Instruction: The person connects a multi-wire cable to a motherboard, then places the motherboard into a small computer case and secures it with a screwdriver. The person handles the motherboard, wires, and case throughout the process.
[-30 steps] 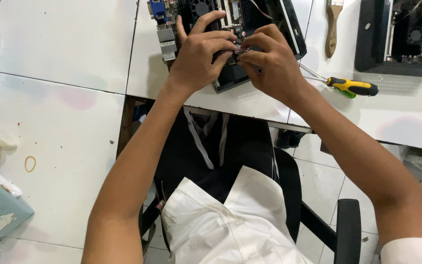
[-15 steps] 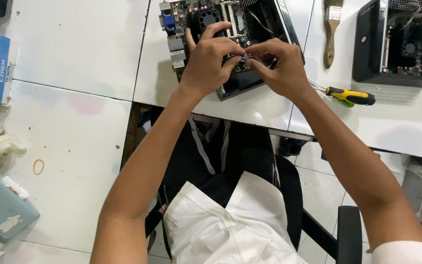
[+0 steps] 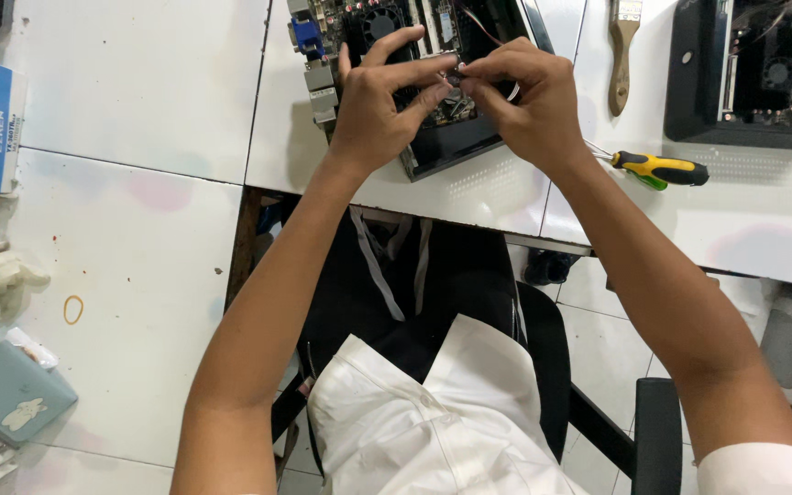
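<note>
Between both hands [image 3: 460,96], something small, hidden over motherboard [image 3: 433,124].

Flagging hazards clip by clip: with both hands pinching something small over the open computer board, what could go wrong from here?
1. The left hand and right hand meet right above the circuit board; a slip could drop the small part, too hidden to identify, onto it.
2. The board juts past the table edge, so pressing down might tip it.
3. The screwdriver lies beside the right forearm and could be knocked off.
</note>
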